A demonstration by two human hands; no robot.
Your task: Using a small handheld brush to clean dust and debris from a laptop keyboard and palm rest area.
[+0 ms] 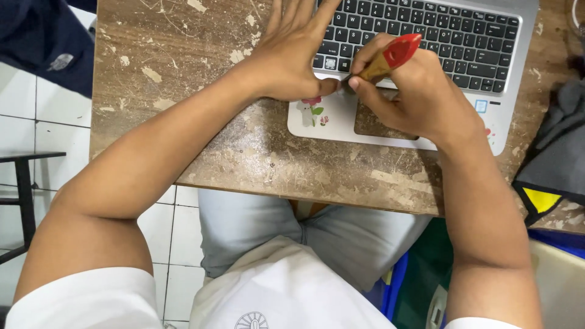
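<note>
Laptop [426, 36] on table [183, 73]: our left hand [292, 55] flat, grip open; right hand [414, 91] grips red-handled tool [390, 58] at keyboard edge; we judge prying underway, needing steady pressure

I see my right hand [420, 91] gripping a red-handled screwdriver [385, 60] at the laptop [426, 36] edge, left hand [292, 52] flat beside it on the worn tabletop [183, 73].

Flower sticker [312, 112] – pink, green – on laptop palm rest [341, 125].
</note>
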